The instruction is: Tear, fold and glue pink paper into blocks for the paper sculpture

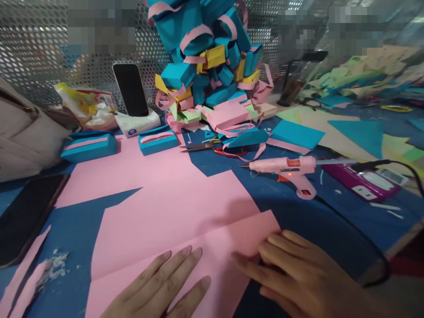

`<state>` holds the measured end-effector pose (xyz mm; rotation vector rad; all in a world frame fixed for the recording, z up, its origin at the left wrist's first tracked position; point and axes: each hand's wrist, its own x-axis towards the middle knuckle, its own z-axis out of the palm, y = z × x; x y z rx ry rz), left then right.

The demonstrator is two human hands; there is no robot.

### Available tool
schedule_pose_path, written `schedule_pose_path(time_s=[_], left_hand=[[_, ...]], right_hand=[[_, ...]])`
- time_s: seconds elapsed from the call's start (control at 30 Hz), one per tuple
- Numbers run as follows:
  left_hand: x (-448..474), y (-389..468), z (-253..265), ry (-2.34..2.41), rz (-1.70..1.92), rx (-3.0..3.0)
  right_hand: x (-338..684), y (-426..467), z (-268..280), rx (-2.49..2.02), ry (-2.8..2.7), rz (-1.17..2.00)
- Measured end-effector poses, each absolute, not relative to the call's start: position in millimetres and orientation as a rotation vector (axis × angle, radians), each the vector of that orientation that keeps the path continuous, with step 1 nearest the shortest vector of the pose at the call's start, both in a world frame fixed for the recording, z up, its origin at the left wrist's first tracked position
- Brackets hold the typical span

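Note:
A large sheet of pink paper (159, 216) lies in front of me, with a crease running across it and its right part raised into a fold. My left hand (165, 282) rests flat on the near part of the sheet, fingers stretched out. At the sheet's right edge is my right hand (291, 269). Its index finger lies along the paper and the other fingers curl at the folded edge. Beyond it, a pink hot glue gun (285, 168) lies on its side with a small light glowing. Scissors (212, 148) with red handles lie behind the sheet.
Two blue paper boxes (91, 145) with pink strips stand behind the sheet. A tall pile of blue, pink and yellow paper bags (212, 84) rises at the back. A phone (130, 90) leans upright; another dark device (29, 216) lies left. A purple power strip (361, 179) sits right.

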<state>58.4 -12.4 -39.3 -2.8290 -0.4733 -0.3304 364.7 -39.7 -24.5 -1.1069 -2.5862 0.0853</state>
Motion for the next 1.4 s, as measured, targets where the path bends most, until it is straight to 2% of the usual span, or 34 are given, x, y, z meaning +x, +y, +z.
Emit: schedule_pose_path(time_s=[0.37,0.6,0.7,0.77,0.83,0.9,1.07,1.17,1.4], left_hand=[[55.9,-14.2,-44.3,-0.455,-0.322,-2.826],[63.7,-17.2,-22.1,-0.504,-0.282,-2.903],[65.4,-21.7,-15.6,-0.615,-0.278,-2.942],[65.8,-23.8,-18.1,-0.639,-0.335,-2.937],[66.7,-25.3,-23.6,-0.624,-0.381,-2.933],[68.2,-26.8,-28.0,-0.632,-0.41,-2.942],[73.9,-29.6,-20.6,-0.616,-0.459,-2.929],[79.3,-28.2,-9.5,-0.569,-0.404,-2.926],[88.8,-26.2,12.7,-0.382,-0.54,-2.716]], right_hand=[[418.6,-69.8,-32.3,-1.386,-2.427,-0.181],[414.5,-63.1,-15.3,-1.389,-2.413,-0.217],[397.6,-50.0,-3.3,-1.274,-2.429,-0.164],[383.7,-41.8,0.5,-1.077,-2.567,-0.015],[372.8,-37.0,-2.6,-0.868,-2.749,0.151],[368.7,-37.3,-11.8,-0.861,-2.8,0.172],[383.4,-57.7,-26.7,-1.251,-2.573,-0.333],[390.5,-71.5,-12.0,-1.418,-2.381,-0.455],[381.8,-76.6,14.4,-1.155,-2.238,-0.105]])
